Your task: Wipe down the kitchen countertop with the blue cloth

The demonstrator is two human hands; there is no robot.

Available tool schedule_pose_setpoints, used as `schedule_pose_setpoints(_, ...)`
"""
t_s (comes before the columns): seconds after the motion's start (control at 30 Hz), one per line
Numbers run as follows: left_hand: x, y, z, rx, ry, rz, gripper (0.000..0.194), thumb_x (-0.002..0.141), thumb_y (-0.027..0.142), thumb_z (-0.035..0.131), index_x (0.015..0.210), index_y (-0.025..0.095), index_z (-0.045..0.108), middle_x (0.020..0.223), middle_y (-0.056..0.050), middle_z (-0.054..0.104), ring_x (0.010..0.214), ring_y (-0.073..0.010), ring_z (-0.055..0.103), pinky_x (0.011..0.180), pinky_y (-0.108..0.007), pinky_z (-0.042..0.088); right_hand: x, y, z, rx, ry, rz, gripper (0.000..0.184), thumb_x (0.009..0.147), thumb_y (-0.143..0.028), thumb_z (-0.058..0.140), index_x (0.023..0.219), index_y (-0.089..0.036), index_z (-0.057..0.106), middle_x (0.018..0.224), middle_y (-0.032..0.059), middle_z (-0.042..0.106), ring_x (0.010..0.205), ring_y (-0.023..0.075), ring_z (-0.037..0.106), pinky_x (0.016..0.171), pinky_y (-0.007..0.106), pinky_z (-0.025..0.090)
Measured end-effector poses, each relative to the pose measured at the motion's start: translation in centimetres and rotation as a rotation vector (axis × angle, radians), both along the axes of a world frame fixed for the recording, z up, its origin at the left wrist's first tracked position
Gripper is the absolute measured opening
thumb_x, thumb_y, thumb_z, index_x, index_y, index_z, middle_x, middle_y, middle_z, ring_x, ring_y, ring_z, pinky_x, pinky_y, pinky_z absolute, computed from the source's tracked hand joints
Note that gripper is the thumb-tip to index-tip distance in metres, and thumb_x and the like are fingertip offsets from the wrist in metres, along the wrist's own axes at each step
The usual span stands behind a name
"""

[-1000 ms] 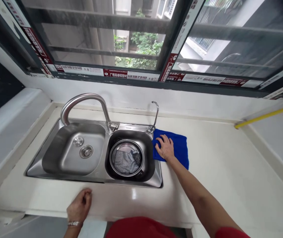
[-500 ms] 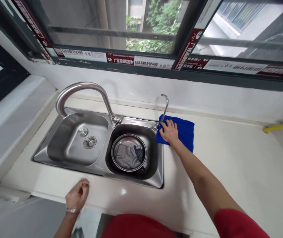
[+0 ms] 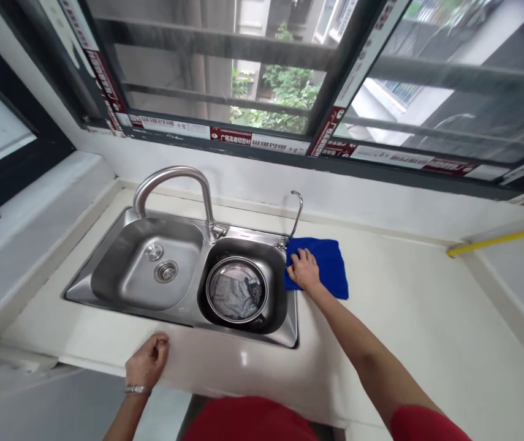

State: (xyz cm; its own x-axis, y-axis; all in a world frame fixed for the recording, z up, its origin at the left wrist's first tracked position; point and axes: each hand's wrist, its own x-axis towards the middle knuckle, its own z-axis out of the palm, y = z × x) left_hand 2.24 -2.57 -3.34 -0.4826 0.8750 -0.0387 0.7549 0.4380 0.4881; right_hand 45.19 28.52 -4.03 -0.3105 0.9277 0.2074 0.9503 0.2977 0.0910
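Observation:
My right hand (image 3: 304,269) lies on a blue cloth (image 3: 328,266) at the right end of the sink. Its fingers are apart and slightly bent, pressing on the cloth from above. The cloth is spread on the counter, with its left edge beside the sink rim and the base of a thin tap (image 3: 297,214). My left hand (image 3: 148,360) rests as a loose fist at the front edge of the counter, with nothing visible in it. A steel double sink (image 3: 192,315) lies between the hands.
A round metal basin (image 3: 209,297) holding grey cloth sits in the right bowl. A large curved faucet (image 3: 206,196) rises behind the sink. A yellow pipe (image 3: 501,241) runs along the right wall, and a window (image 3: 211,73) spans the back.
My right hand and the blue cloth have moved toward me, away from behind the thin tap. My left hand stays at the counter edge. The view has tilted slightly.

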Motion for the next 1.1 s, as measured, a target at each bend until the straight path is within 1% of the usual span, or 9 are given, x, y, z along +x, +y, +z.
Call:
schedule_pose_setpoints(0.27,-0.7,-0.3,-1.4,0.016,0.029,-0.029,0.026,0.091,0.033,0.048,0.097,0.029,0.073,0.091,0.002,0.079,0.072,-0.0134,0.068,0.064,-0.023,0.044,0.1,-7.0,0.2,0.011,0.058,0.061,0.030,0.083,-0.025,0.050,0.107,-0.019,0.067,0.137,0.0152,0.057,0.139,0.0316,0.040,0.114,0.049,0.034)
schedule_pose_setpoints(0.4,-1.3,-0.3,-2.2,-0.007,-0.004,-0.062,0.024,0.087,0.034,0.052,0.096,0.031,0.074,0.089,0.003,0.079,0.068,-0.0131,0.068,0.059,-0.022,0.043,0.5,-10.9,0.1,-0.001,0.056,0.101,0.027,0.083,-0.023,0.050,0.104,-0.020,0.066,0.139,0.0124,0.057,0.141,0.0299,0.039,0.115,0.047,0.034)
schedule_pose_setpoints(0.53,-1.4,-0.4,-2.6,0.032,-0.002,-0.034,0.024,0.086,0.035,0.053,0.096,0.032,0.074,0.089,0.003,0.079,0.066,-0.0132,0.067,0.059,-0.022,0.043,0.6,-12.7,-0.2,-0.002,0.060,0.098,0.025,0.087,-0.024,0.047,0.104,-0.022,0.065,0.139,0.0109,0.057,0.141,0.0285,0.040,0.115,0.045,0.035)
schedule_pose_setpoints(0.63,-1.4,-0.4,-2.5,0.020,-0.005,-0.032,0.025,0.086,0.035,0.052,0.096,0.032,0.074,0.088,0.004,0.079,0.066,-0.0127,0.068,0.059,-0.022,0.043,0.3,-11.4,-0.7,0.016,0.109,0.027,0.026,0.090,-0.028,0.045,0.106,-0.022,0.064,0.135,0.0121,0.059,0.137,0.0280,0.045,0.111,0.044,0.038)
schedule_pose_setpoints(0.7,-1.3,-0.5,-2.4,-0.016,-0.020,-0.049,0.025,0.086,0.036,0.052,0.095,0.031,0.074,0.086,0.004,0.079,0.066,-0.0120,0.068,0.057,-0.021,0.043,0.2,-9.5,-1.2,0.046,0.160,-0.052,0.035,0.091,-0.031,0.042,0.119,-0.020,0.060,0.138,0.0138,0.057,0.136,0.0286,0.045,0.110,0.045,0.039)
schedule_pose_setpoints(0.77,-1.1,-0.6,-2.2,-0.026,-0.007,-0.042,0.026,0.087,0.036,0.049,0.095,0.030,0.074,0.086,0.004,0.079,0.066,-0.0116,0.068,0.058,-0.021,0.044,0.1,-7.2,-1.9,0.083,0.210,-0.146,0.049,0.092,-0.035,0.040,0.136,-0.015,0.049,0.144,0.0167,0.052,0.138,0.0305,0.042,0.110,0.047,0.038)
schedule_pose_setpoints(0.83,-0.9,-0.7,-2.0,-0.011,0.026,-0.017,0.028,0.090,0.037,0.046,0.095,0.030,0.073,0.085,0.004,0.078,0.065,-0.0112,0.067,0.060,-0.021,0.044,0.0,-4.8,-2.6,0.108,0.241,-0.213,0.060,0.092,-0.038,0.038,0.146,-0.012,0.039,0.150,0.0192,0.048,0.142,0.0331,0.037,0.112,0.052,0.035)
schedule_pose_setpoints(0.93,-0.5,-0.8,-1.8,0.027,0.046,0.005,0.028,0.091,0.037,0.045,0.093,0.030,0.072,0.084,0.005,0.077,0.062,-0.0104,0.065,0.061,-0.021,0.045,-0.2,-1.3,-3.5,0.124,0.255,-0.243,0.063,0.092,-0.037,0.036,0.148,-0.010,0.038,0.153,0.0202,0.044,0.145,0.0351,0.033,0.114,0.056,0.030)
schedule_pose_setpoints(1.1,-0.1,-0.6,-1.0,0.063,0.041,0.006,0.026,0.090,0.036,0.045,0.090,0.029,0.071,0.084,0.004,0.077,0.063,-0.0095,0.066,0.066,-0.021,0.047,0.1,3.9,-4.0,0.100,0.239,-0.203,0.061,0.088,-0.031,0.039,0.144,-0.009,0.044,0.152,0.0175,0.047,0.145,0.0298,0.033,0.116,0.050,0.029)
